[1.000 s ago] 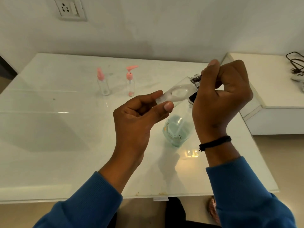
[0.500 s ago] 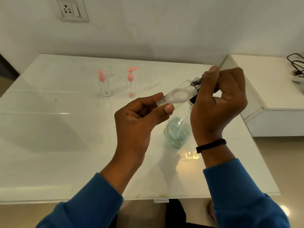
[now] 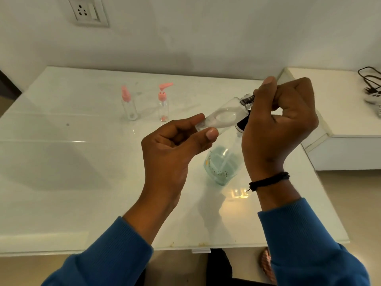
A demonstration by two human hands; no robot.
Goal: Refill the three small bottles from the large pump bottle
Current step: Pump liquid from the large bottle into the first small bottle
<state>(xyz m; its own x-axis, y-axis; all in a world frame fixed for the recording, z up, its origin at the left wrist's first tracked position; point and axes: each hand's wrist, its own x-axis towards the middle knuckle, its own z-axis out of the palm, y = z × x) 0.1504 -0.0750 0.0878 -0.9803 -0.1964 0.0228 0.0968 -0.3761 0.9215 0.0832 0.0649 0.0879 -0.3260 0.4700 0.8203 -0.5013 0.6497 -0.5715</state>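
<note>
White glossy tabletop (image 3: pixel 61 182): left hand (image 3: pixel 171 153) pinches the base of a tilted small clear plastic bottle (image 3: pixel 221 118) held above the large pale-green pump bottle (image 3: pixel 221 166); right hand (image 3: pixel 278 120) grips its dark threaded cap (image 3: pixel 246 99). A loose base pinch could let the bottle slip during twisting.

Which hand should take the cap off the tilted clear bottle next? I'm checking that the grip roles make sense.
The right hand: its fingers already curl round the dark cap at the neck, while the left hand pinches the base of the clear bottle and steadies it.
</note>
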